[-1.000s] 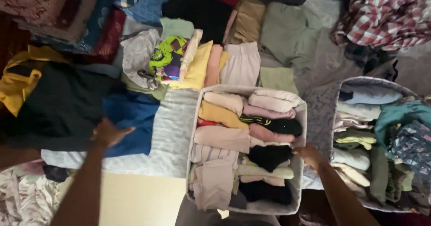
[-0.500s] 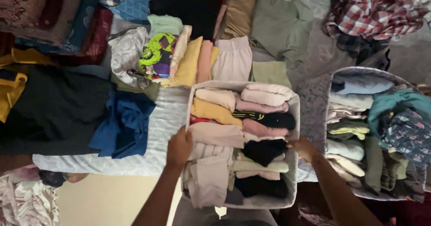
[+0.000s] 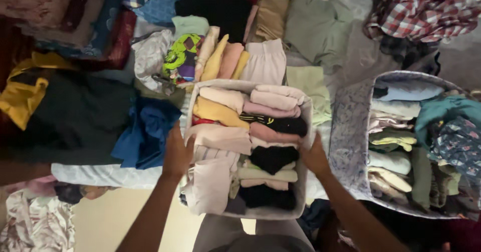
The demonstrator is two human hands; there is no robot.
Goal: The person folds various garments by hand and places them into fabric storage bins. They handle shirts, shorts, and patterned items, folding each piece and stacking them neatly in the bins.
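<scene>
A white fabric storage bin (image 3: 270, 213) full of folded clothes in pink, yellow, black and cream stands on the bed in front of me. My left hand (image 3: 176, 154) grips its left wall. On the right wall my right hand (image 3: 314, 157) presses and holds. A blue garment (image 3: 148, 127) lies just left of my left hand.
A second grey bin (image 3: 350, 147) packed with folded clothes stands at the right. Behind the white bin lie stacked folded clothes (image 3: 235, 59), a black garment (image 3: 65, 116), a yellow cloth (image 3: 22, 94) and a plaid shirt (image 3: 426, 6). The bed edge (image 3: 95, 174) runs at the left.
My left hand left the blue garment and came to the bin's left wall. With both hands on it, the bin has shifted left and away from me.
</scene>
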